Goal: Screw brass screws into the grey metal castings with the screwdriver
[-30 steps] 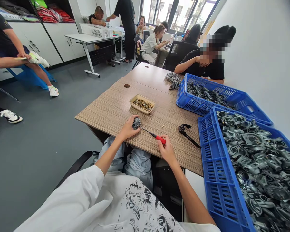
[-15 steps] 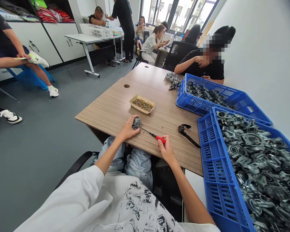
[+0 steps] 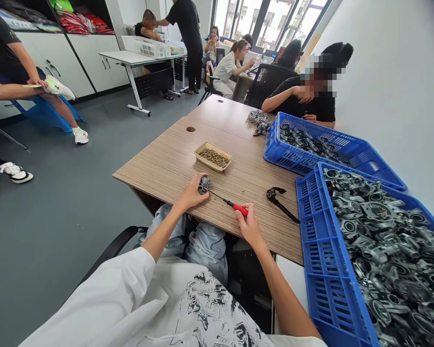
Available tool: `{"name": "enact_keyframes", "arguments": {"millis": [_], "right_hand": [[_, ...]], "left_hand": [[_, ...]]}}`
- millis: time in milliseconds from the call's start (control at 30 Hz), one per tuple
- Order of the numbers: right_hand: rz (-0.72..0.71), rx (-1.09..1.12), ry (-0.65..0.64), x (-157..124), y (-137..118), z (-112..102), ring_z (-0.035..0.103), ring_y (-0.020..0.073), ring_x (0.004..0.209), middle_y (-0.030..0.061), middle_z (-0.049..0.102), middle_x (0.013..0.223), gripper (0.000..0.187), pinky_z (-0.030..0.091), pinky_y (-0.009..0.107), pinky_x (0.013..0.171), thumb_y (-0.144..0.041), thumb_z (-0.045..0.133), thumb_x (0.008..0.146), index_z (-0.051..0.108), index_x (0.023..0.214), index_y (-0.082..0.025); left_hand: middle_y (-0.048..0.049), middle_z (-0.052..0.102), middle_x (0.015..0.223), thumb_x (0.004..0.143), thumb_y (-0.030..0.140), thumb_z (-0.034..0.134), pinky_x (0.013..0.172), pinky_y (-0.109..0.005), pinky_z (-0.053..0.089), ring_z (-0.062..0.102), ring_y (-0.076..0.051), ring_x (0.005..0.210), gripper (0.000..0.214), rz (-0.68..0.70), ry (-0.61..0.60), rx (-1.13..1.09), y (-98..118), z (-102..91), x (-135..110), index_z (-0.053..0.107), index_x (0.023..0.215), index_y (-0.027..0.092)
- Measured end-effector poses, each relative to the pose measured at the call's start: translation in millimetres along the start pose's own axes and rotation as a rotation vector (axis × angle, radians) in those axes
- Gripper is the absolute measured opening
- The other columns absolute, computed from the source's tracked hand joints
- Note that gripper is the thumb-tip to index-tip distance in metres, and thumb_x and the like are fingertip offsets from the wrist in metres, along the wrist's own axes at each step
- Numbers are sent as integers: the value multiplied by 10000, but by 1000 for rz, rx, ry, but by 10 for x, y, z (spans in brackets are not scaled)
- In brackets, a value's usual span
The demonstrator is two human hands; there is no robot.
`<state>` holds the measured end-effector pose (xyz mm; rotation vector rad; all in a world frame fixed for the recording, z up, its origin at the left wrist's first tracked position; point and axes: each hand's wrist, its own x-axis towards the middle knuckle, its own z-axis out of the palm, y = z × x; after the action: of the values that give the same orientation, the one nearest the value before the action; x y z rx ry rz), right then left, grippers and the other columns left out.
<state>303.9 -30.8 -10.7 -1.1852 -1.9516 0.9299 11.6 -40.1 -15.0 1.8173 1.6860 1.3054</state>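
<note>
My left hand (image 3: 192, 193) is closed round a small grey cast-metal part (image 3: 204, 185) near the table's front edge. In my right hand (image 3: 250, 224) is a screwdriver (image 3: 240, 209) with a red and black handle, its fingers wrapped round the grip. The thin shaft points left and its tip meets the metal part's right side; the exact contact is too small to make out. Two small brass-coloured pieces lie on the wood nearby, one loose piece (image 3: 243, 190) being right of the shaft. Beyond my hands stands a beige tray (image 3: 213, 167) full of small brass-coloured pieces.
A black wristwatch (image 3: 282, 204) lies on the wooden table (image 3: 159, 159). To the right, a near blue crate (image 3: 320, 270) and a far blue crate (image 3: 275, 154) hold many metal castings. A person in black (image 3: 292, 99) sits across; more grey parts (image 3: 259, 119) lie near them.
The view has shifted very slightly. My hands, the metal part and the screwdriver keep nearly the same positions.
</note>
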Motion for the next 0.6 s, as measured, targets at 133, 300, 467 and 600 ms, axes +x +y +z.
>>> {"name": "enact_keyframes", "arguments": {"millis": [133,300,467,600], "right_hand": [[26,17,-37,0,10,-3,566,202,666,8,591,804,243,445,312,616,-482,515,1020,468,1068,-249],[14,-12,-50,-6,-49,-15,521,177,631,-3,570,822,256,424,303,611,-466,529,1018,455,1102,-237],[-22,-21,-28,-6,-43,-11,521,170,649,10,576,876,247,419,305,625,-426,546,1007,444,1117,-230],[20,-28,-23,-3,-7,-11,526,181,665,6,573,826,252,401,300,617,-466,523,1018,469,1079,-228]], "left_hand": [[-84,590,1343,762,228,675,1121,-418,466,590,-269,1261,674,-5,1,-2,3,1,2,467,1403,253],[-89,584,1361,760,224,679,1127,-423,460,585,-275,1269,687,0,-4,-1,-15,9,0,458,1410,250],[-91,591,1345,762,223,681,1124,-418,460,588,-273,1258,678,12,1,-2,-6,4,-1,460,1403,242],[-92,590,1337,760,230,687,1115,-415,464,589,-273,1249,677,9,1,0,9,-5,1,465,1400,237]]}}
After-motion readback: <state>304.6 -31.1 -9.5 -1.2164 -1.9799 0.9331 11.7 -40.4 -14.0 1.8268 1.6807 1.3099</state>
